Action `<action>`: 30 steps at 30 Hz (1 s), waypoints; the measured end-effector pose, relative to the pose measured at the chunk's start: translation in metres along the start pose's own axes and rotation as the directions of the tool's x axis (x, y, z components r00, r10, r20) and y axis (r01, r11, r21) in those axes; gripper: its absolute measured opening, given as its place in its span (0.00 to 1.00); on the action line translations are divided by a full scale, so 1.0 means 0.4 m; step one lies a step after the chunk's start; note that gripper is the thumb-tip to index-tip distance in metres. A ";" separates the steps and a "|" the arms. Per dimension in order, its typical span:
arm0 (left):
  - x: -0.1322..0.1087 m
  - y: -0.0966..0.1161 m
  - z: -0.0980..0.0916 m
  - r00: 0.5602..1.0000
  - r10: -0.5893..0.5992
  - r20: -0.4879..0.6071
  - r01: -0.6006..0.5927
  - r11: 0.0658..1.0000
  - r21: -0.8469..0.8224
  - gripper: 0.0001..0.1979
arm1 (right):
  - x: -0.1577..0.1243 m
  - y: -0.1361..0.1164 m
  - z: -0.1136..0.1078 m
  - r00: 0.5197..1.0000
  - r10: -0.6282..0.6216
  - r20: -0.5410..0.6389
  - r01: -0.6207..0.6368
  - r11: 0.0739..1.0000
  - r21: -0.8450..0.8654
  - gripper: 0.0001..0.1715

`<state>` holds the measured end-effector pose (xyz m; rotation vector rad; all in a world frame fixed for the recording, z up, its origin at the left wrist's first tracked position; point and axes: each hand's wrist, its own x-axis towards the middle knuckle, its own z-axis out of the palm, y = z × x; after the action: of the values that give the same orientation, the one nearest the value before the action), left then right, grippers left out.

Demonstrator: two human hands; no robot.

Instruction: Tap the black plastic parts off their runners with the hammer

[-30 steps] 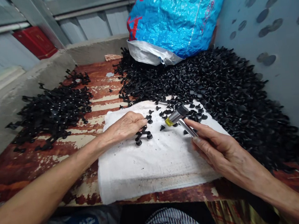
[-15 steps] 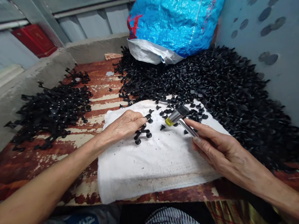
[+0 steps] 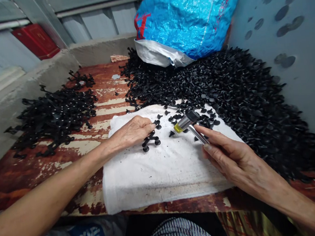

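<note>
My left hand (image 3: pixel 137 129) is closed on a branched black plastic piece (image 3: pixel 151 138) with round knobs at its ends, at the upper middle of a folded white cloth (image 3: pixel 163 176). Part of the piece is hidden under the fingers. In my right hand (image 3: pixel 227 152) is a small hammer (image 3: pixel 188 122) with a metal head, one yellow face and one black face. Its head hangs just right of the black piece, apart from it. Several small black plastic caps with short stems (image 3: pixel 171 133) lie loose on the cloth between and beyond the hands.
A large heap of black caps (image 3: pixel 256 104) spreads across the back and right. Branched black pieces (image 3: pixel 59 116) are piled at the left. A blue sack (image 3: pixel 187 18) leans at the back on the worn reddish tabletop (image 3: pixel 87 169). A grey panel (image 3: pixel 299 82) stands at the right.
Almost nothing differs: both hands, the hammer and the black piece keep their places. The view has shifted very slightly.
</note>
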<state>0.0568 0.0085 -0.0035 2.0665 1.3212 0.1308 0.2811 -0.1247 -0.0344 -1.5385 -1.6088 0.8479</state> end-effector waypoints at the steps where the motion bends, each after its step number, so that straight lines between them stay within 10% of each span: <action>1: 0.000 0.001 0.000 1.000 0.003 0.000 -0.003 1.000 -0.001 0.13 | 0.000 0.000 -0.001 1.000 0.000 0.000 0.000 1.000 -0.004 0.30; 30: 0.004 -0.001 -0.002 0.999 -0.029 -0.015 0.029 1.000 0.002 0.13 | 0.009 0.012 -0.003 0.999 -0.035 0.009 0.035 0.999 -0.006 0.28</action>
<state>0.0569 0.0104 -0.0034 2.0513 1.3597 0.1322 0.2846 -0.1207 -0.0379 -1.5086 -1.6415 0.8330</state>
